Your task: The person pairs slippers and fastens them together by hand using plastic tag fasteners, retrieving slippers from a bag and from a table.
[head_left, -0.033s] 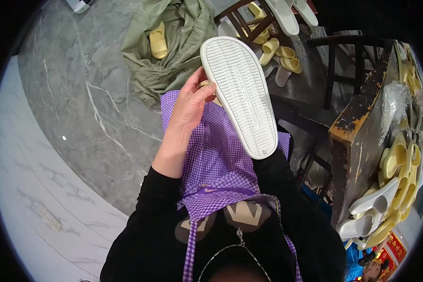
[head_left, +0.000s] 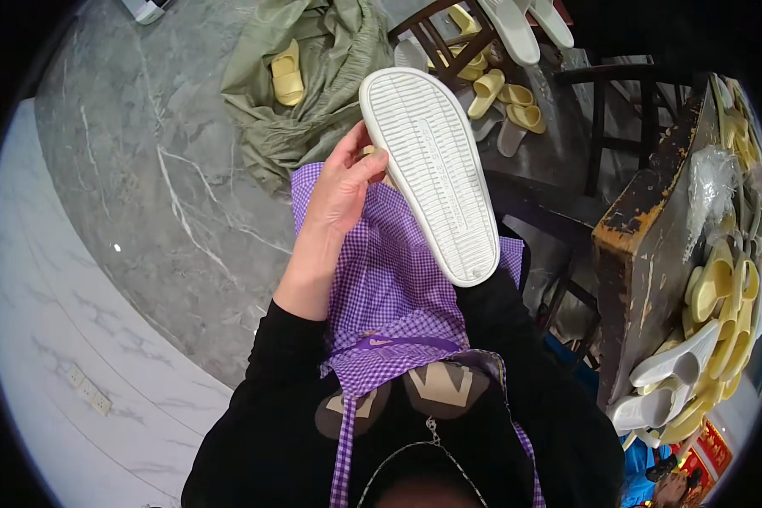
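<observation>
Before the purple-and-white checked cloth apron [head_left: 398, 262], a white, oblong slipper [head_left: 432, 178] shows its ribbed sole, broad end far left, long axis slanting to the narrower end near right. The left hand [head_left: 342, 191] pinches its left edge, thumb against fingers; the right hand's fingers cannot be seen. Slipper and grip have barely shifted since the earlier frame.

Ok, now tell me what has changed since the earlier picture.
Around the work, nothing has visibly moved, been taken hold of or let go. The left hand still grips the white, ribbed-soled slipper by its edge, sole toward the camera; the pale yellow slipper still lies on the crumpled olive-green fabric.
</observation>
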Motion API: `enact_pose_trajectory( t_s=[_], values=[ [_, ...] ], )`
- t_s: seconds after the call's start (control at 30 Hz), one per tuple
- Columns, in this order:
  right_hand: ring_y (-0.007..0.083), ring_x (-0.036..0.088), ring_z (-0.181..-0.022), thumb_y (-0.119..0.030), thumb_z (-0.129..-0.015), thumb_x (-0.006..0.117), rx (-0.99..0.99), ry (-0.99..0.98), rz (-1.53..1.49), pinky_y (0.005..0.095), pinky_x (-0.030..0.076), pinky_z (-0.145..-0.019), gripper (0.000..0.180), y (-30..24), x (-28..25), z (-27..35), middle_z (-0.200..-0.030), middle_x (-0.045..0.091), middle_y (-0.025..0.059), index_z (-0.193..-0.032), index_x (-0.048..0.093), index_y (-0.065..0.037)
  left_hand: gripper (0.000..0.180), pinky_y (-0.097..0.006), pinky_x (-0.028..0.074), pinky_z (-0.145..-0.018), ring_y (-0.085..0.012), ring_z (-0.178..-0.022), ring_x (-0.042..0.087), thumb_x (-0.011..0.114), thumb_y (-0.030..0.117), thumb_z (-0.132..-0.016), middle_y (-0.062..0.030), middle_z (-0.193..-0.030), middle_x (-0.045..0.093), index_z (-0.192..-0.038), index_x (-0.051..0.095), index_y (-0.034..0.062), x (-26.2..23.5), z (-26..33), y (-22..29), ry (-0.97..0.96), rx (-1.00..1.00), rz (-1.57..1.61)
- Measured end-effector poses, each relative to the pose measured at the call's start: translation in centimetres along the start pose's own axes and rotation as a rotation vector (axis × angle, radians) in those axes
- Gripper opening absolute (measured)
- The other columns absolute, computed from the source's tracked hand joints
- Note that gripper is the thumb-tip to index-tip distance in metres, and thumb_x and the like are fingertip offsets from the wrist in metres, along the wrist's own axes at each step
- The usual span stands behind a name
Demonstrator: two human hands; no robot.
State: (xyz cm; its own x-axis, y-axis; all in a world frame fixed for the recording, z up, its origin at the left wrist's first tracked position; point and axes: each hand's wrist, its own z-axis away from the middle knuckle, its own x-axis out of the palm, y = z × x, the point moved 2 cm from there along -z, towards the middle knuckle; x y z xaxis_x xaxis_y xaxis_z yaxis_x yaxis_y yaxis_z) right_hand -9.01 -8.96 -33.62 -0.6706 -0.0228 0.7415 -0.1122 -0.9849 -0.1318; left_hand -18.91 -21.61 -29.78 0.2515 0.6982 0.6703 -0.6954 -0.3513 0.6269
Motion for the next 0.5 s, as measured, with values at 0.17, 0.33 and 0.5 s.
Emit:
enact_pose_trajectory(
  t_s=[0.17, 0.33, 0.5],
  values=[
    [0.0219, 0.05, -0.109, -0.017, -0.088, 0.048, 0.115, 0.021, 0.17, 0.0339, 0.045, -0.087, 0.042, 0.7, -0.3, 2.0, -0.124, 0.048, 0.0127, -0.126, 0.04, -0.001, 0.05, -0.031, 0.041, -0.083, -0.0151, -0.099, 0.051, 0.062, 0.02, -0.081, -0.0048, -0.112, 0.054, -0.124, 0.042, 0.0019, -1.7, 0.0, -1.1, 0.054, -0.059, 0.053],
    [0.0196, 0.051, -0.108, -0.013, -0.089, 0.046, 0.204, 0.074, 0.316, 0.0296, 0.045, -0.086, 0.039, 0.5, -0.8, 0.9, -0.122, 0.049, 0.012, -0.126, 0.041, -0.001, 0.052, -0.031, 0.041, -0.085, -0.0178, -0.098, 0.052, 0.064, 0.017, -0.08, -0.0065, -0.11, 0.055, -0.122, 0.042, -0.0022, -2.2, -1.5, -2.4, 0.14, -0.299, 0.234],
    [0.0175, 0.052, -0.105, -0.011, -0.088, 0.048, 0.123, -0.051, 0.507, 0.0259, 0.045, -0.084, 0.039, 1.2, -0.7, -9.6, -0.119, 0.051, 0.0101, -0.126, 0.041, 0.0, 0.047, -0.034, 0.043, -0.086, -0.0219, -0.096, 0.054, 0.063, 0.011, -0.079, -0.0101, -0.107, 0.056, -0.118, 0.043, -0.0055, -7.1, -6.5, -5.5, 0.292, -0.314, 0.292]
  ],
)
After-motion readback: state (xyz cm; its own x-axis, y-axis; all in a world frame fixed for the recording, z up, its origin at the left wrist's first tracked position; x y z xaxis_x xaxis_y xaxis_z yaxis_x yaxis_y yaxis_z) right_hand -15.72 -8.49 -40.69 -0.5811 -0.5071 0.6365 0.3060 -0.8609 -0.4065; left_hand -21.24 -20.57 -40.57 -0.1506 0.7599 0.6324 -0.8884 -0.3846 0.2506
